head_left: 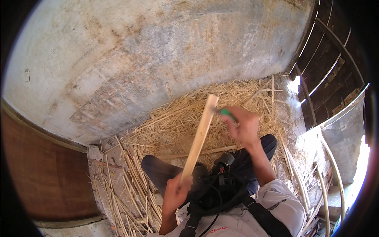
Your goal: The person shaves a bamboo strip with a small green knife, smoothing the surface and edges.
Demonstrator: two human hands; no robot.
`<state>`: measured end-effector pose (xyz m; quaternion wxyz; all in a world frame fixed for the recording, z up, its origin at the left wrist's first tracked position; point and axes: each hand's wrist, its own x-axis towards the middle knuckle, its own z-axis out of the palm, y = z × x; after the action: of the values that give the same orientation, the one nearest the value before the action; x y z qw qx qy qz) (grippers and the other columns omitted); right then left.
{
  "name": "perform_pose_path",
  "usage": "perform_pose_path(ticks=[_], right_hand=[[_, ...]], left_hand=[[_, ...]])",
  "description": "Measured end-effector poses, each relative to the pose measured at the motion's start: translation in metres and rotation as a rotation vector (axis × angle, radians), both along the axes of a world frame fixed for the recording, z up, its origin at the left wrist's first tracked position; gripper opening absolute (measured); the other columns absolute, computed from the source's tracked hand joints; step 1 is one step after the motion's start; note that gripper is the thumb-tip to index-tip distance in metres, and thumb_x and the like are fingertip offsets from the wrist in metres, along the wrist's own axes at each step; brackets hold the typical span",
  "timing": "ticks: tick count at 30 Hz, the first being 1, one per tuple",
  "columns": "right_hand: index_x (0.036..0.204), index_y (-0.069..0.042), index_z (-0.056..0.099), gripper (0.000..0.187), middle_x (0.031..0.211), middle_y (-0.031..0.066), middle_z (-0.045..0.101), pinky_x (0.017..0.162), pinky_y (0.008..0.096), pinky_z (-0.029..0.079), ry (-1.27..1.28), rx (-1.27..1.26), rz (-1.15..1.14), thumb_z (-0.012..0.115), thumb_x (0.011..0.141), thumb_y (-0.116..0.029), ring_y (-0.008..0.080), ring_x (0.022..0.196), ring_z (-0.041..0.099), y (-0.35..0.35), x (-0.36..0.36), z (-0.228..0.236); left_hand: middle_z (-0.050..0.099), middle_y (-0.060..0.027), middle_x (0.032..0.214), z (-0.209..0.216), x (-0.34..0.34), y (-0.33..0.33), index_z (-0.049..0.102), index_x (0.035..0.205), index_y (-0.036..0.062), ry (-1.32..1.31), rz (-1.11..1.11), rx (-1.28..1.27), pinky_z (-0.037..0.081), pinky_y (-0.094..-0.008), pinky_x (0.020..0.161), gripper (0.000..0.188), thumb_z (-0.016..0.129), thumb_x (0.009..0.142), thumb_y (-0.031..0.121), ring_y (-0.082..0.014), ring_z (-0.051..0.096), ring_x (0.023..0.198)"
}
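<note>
A pale, flat wooden slat (200, 134) slants up and away in front of me, its far end higher than its near end. My left hand (177, 191) is wrapped round the near end. My right hand (245, 125), closed and a little blurred, grips a small green-handled tool (229, 114). The tool's short dark end is smeared by motion and lies at the right edge of the slat, close to its far end. Whether it touches the wood I cannot tell.
Loose straw shavings (173, 122) cover the floor before my folded legs. Long thin sticks (128, 189) lie at the left, with poles (327, 197) at the right. A stained wall (158, 59) rises ahead; a brown panel (47, 170) stands left, and dark boards (331, 63) far right.
</note>
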<state>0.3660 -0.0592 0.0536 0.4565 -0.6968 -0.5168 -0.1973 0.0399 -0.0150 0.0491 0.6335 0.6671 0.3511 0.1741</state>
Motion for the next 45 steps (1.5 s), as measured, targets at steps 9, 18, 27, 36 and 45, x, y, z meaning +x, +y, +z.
perform_pose_path(ticks=[9,18,27,36,45], right_hand=[[0.119,-0.004,0.075,0.044,0.069,-0.0031,0.045,0.058,0.031,0.033,0.737,-0.015,0.111,0.056,0.11,-0.043,0.0097,0.062,0.042,-0.017,0.051,0.001],[0.132,-0.001,0.069,0.043,0.077,-0.0072,0.047,0.055,0.0231,0.028,1.28,-0.001,0.736,0.06,0.112,-0.038,0.0041,0.063,0.038,0.003,-0.025,0.005],[0.12,-0.001,0.072,0.035,0.072,-0.0045,0.052,0.05,0.0234,0.026,1.314,0.158,0.587,0.059,0.112,-0.032,0.0038,0.056,0.037,0.013,-0.03,0.024],[0.117,-0.001,0.071,0.037,0.069,-0.0079,0.043,0.048,0.0227,0.023,1.262,0.45,0.335,0.064,0.11,-0.036,0.0024,0.054,0.033,0.018,0.012,0.043],[0.13,0.004,0.066,0.044,0.072,-0.007,0.041,0.048,0.0226,0.026,1.331,0.61,0.341,0.064,0.11,-0.036,0.0028,0.053,0.033,0.018,0.044,0.029]], left_hand=[[0.053,0.006,0.067,0.002,-0.01,-0.008,0.066,0.094,0.0045,-0.006,-0.11,0.022,0.033,-0.0228,0.051,0.031,0.063,0.111,0.03,-0.0013,0.045,0.058],[0.046,0.0073,0.07,-0.003,0.006,0.011,0.061,0.101,0.006,-0.075,-0.117,-0.144,0.028,-0.0214,0.049,0.025,0.057,0.113,0.027,-0.0003,0.036,0.057],[0.069,-0.0052,0.115,-0.001,0.012,0.021,0.061,0.136,0.0024,-0.083,-0.098,0.144,0.056,-0.0298,0.086,0.044,0.078,0.095,0.007,-0.015,0.071,0.098],[0.068,-0.0118,0.138,-0.008,-0.045,0.046,0.06,0.145,0.0038,0.063,-0.031,0.416,0.045,-0.0425,0.118,0.066,0.088,0.086,0.009,-0.0268,0.066,0.131],[0.072,-0.0029,0.078,-0.017,-0.063,0.05,0.077,0.11,0.001,0.132,-0.002,0.146,0.053,-0.0276,0.067,0.016,0.076,0.103,0.015,-0.0101,0.067,0.07]])
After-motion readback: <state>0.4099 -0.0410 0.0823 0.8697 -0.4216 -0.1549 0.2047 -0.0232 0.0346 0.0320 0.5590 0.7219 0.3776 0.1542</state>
